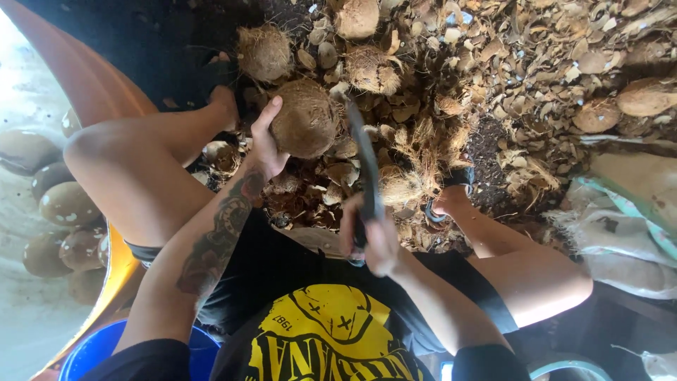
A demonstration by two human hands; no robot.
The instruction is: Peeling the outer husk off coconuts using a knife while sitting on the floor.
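My left hand (pixel 266 144) grips a brown, hairy coconut (pixel 305 116) from its left side, holding it up over the ground between my knees. My right hand (pixel 371 236) is closed on the handle of a long dark blade (pixel 363 159), a machete-like knife. The blade points away from me, and its tip lies just right of the coconut, close to its edge. I sit with both knees spread and my feet on a heap of husk.
Husk pieces and broken shell (pixel 493 77) cover the ground ahead, with more whole coconuts (pixel 264 53) on top. An orange tub (pixel 106 92) at left holds several peeled coconuts (pixel 67 204). A blue bucket (pixel 99 346) stands at lower left, white sacks (pixel 620 204) at right.
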